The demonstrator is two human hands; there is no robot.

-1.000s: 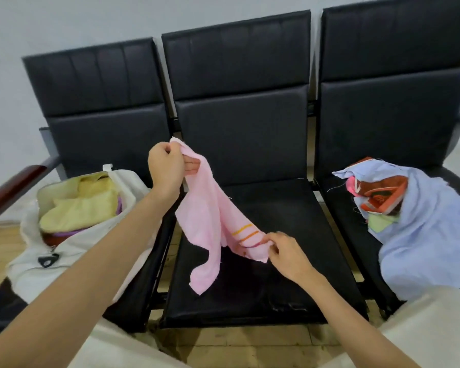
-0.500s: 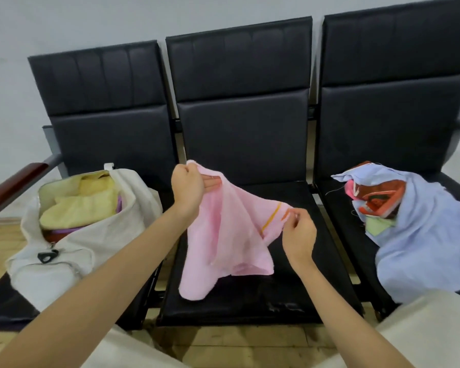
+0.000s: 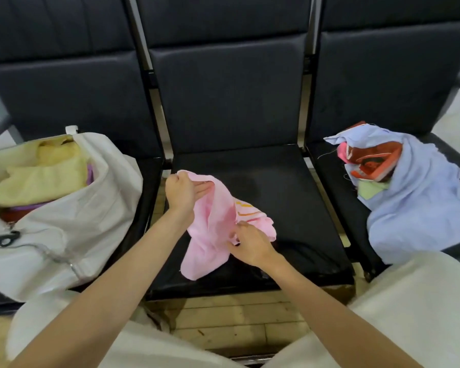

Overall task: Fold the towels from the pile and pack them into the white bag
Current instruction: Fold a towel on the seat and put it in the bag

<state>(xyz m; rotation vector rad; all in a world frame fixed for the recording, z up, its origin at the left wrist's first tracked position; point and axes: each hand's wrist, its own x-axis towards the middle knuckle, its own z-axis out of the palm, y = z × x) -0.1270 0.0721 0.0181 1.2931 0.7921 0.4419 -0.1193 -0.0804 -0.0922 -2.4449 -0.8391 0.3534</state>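
The pink towel (image 3: 213, 224) is a thin, soft cloth, pale pink, with a few orange and yellow stripes near one end; it is crumpled and bunched over the front of the middle black seat (image 3: 290, 203), with its lower end drooping toward the seat's front edge. The left hand (image 3: 182, 193) holds the towel's upper edge, thumb and fingers (image 3: 206, 186) closed on the fabric. The right hand (image 3: 250, 243) pinches a fold lower down, just under the striped part, its fingers curled into the cloth. On the left seat stands the white bag (image 3: 72, 227), open, with folded yellow towels (image 3: 40, 181) inside. On the right seat lies the pile (image 3: 414, 197), a light blue cloth draped over orange, pink and green pieces.
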